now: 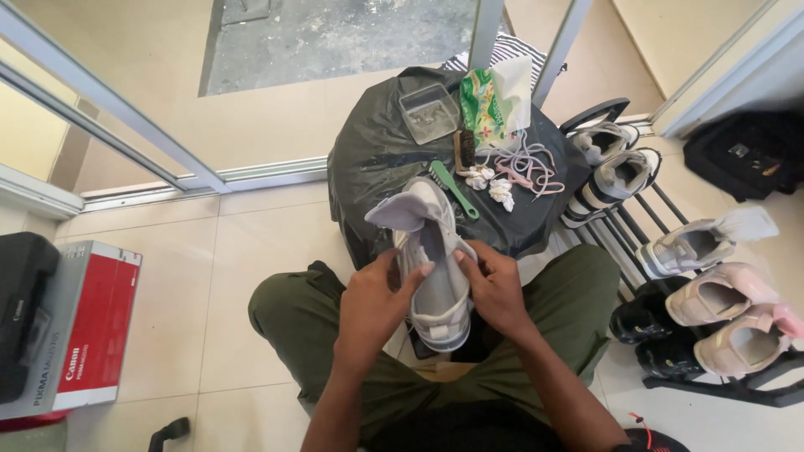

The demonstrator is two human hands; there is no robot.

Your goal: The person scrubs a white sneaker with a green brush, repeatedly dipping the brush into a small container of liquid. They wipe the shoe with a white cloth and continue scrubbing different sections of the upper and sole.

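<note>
Grey and white, the laceless high-top sneaker (pixel 435 268) sits in the middle of the scene above the person's lap, sole end near the body and toe pointing away, its long tongue (pixel 404 213) pulled up and flopping to the left. The left hand (pixel 377 303) clasps the shoe's left side: its fingers are curled round the upper, and one fingertip (pixel 425 269) lies stretched across the opening where the laces would run. The right hand (pixel 496 289) grips the right side in the same way, fingers (pixel 471 258) bent and pressed against the edge of the upper, thumb tucked toward the sole. Both hands are closed on the sneaker, neither slack nor spread wide.

Just beyond the shoe stands a rounded mound covered in black plastic sheeting (pixel 377 159). On it lie a green plastic-handled brush (pixel 455 190), a small dark bristle brush (pixel 463 149), two crumpled white wads (pixel 490 186), a loose tangle of pale pink and lilac shoelaces (pixel 528 163), a clear square plastic tub (pixel 429 113) and a green printed pouch (pixel 487 107). To the right, a black metal shoe rack (pixel 712 381) carries striped black-and-white trainers (pixel 615 172), a grey high-top (pixel 703 238) and pink sneakers (pixel 737 322). Far left, on the cream tiled floor (pixel 193 285), rests a red and white cardboard box (pixel 79 331).
</note>
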